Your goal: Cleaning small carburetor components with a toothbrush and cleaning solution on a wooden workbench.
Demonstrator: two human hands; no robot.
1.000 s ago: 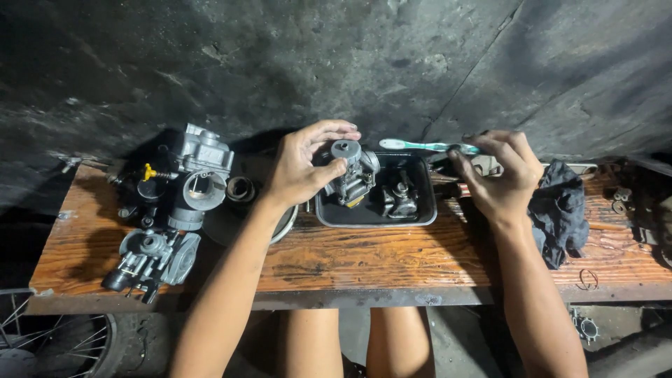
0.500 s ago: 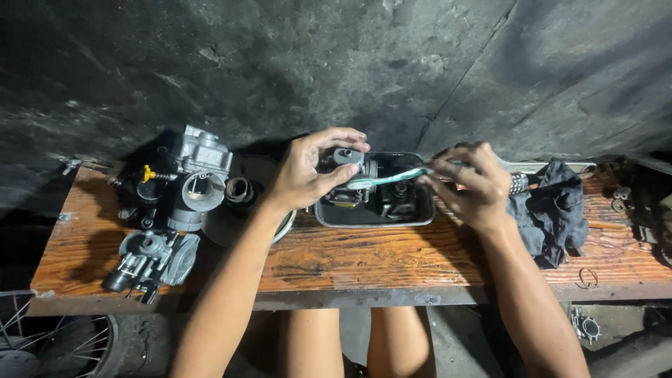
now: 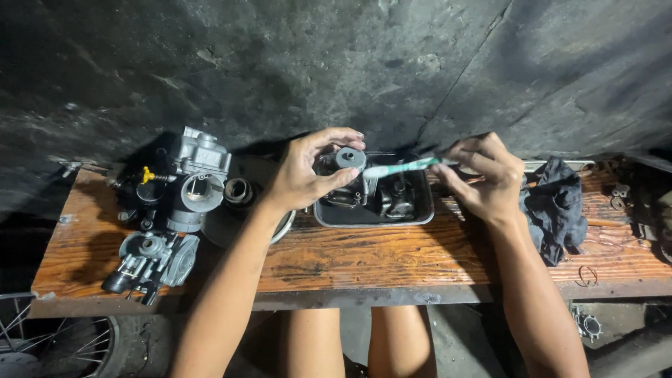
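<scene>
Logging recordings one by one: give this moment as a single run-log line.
left hand: holds carburetor part over metal tray | right hand: holds toothbrush, head at part | wooden bench

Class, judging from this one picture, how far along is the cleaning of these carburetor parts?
Done: a carburetor body and a second assembly lie stripped on the wooden bench. In hand: the left hand holds a small metal part over the metal tray, while the right hand brings a toothbrush to it. Left: parts lying in the tray.
</scene>
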